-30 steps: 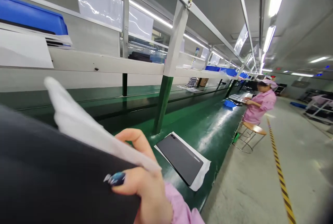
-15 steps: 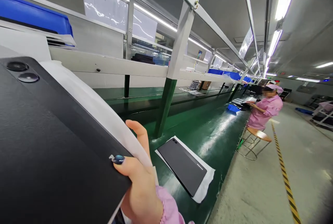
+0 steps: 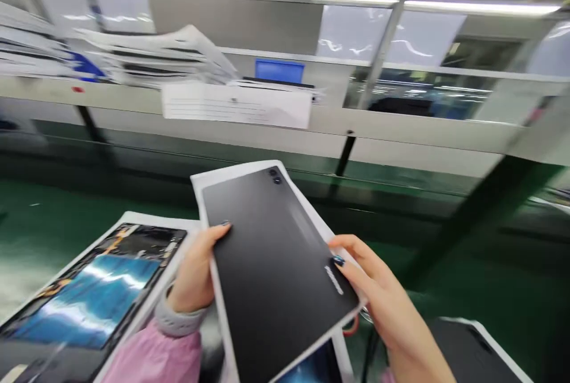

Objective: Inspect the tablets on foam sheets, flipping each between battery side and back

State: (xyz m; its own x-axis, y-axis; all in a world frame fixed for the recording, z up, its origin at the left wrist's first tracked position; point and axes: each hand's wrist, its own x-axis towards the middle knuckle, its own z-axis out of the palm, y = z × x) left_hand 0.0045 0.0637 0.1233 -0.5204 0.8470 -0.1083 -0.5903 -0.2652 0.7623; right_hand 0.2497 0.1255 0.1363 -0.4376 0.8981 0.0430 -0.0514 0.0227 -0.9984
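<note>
Above the glossy green bench (image 3: 53, 211), the bare left grip (image 3: 193, 267) and right grip (image 3: 378, 288) are clamped on opposite long edges of a thin black rectangular tablet (image 3: 267, 258) on its white paper backing sheet (image 3: 231, 172), a steady edge hold that leaves the back uncovered.

We see a black tablet (image 3: 267, 258) with a smooth, matt back that looks like dull plastic or metal, and two shiny glass camera eyes (image 3: 275, 176). Soft white paper (image 3: 198, 184) lies round its edge. Another tablet's screen (image 3: 84, 294) is glossy glass. The green counter (image 3: 40, 240) shines, and the pink sleeve (image 3: 155, 359) is soft cloth.
</note>
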